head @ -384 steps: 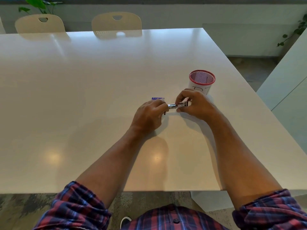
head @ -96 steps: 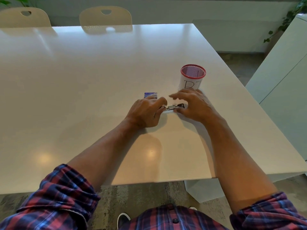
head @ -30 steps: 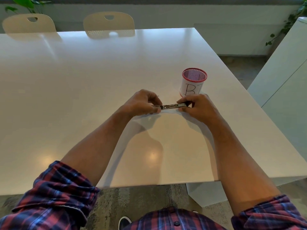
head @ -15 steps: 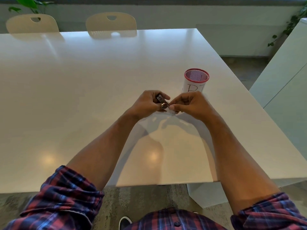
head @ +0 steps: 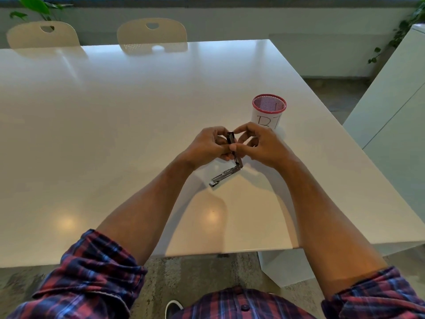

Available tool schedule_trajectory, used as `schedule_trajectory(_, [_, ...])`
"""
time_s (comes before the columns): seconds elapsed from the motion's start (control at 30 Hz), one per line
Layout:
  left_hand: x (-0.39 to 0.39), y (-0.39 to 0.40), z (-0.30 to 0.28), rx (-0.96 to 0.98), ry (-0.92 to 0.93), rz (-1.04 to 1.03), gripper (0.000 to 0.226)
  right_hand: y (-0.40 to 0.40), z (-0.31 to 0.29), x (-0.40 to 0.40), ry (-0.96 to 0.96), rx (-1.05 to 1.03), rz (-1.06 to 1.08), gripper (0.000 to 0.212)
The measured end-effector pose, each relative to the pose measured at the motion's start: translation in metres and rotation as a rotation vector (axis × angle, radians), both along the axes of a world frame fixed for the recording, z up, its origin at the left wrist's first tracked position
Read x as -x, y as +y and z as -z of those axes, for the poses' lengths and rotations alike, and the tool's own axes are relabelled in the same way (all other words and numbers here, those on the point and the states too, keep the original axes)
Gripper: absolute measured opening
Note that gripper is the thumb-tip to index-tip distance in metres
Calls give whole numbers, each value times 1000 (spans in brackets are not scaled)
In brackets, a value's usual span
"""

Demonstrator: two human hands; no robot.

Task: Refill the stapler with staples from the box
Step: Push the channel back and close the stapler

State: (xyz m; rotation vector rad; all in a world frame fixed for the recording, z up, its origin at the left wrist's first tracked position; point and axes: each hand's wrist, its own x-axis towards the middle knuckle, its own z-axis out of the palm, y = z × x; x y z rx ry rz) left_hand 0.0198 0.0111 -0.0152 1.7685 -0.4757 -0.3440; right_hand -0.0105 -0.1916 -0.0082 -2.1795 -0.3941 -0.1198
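A small metal stapler (head: 226,174) is swung wide open in an L shape above the white table (head: 115,134). Its silver half hangs down toward me, tip near the tabletop. Its dark half (head: 231,139) stands upright between my hands. My left hand (head: 208,147) pinches that upright half from the left, and my right hand (head: 259,146) grips it from the right with thumb and fingertips. The staple box is hidden behind my hands. No loose staples are visible.
A white mesh cup with a red rim (head: 268,112), marked with a letter, stands just beyond my right hand. Two cream chairs (head: 151,34) sit at the table's far side. A white cabinet (head: 395,116) stands to the right.
The stapler lay flat between my hands a second ago. Both hands lifted it off the table and swung it open, so one half now hangs down while the other stands upright.
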Motion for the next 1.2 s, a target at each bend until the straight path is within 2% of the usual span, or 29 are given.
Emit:
schedule_trajectory(0.1, [1,-1,-3,-61,-78,-2,22,4,-4,1,-91,79,10,30])
schedule_trajectory(0.27, [3,3,-3,-169,-141,-6,17,13,-9,4,-138,75,106,10])
schedule_trajectory(0.4, [10,11,-3,-396,-164,81,46,13,-7,1,-105,28,252,14])
schedule_trajectory(0.57, [21,13,-8,-554,-222,143,56,7,-4,-2,21,-167,398,20])
schedule_trajectory(0.87, [26,17,-8,-462,-302,14,23,-2,-3,-1,125,-319,542,15])
schedule_trajectory(1.07, [20,20,-8,-358,-357,-187,14,0,-3,3,45,-219,534,15])
schedule_trajectory(1.2, [19,12,-12,-223,-364,-281,14,8,-6,6,-57,-125,484,23])
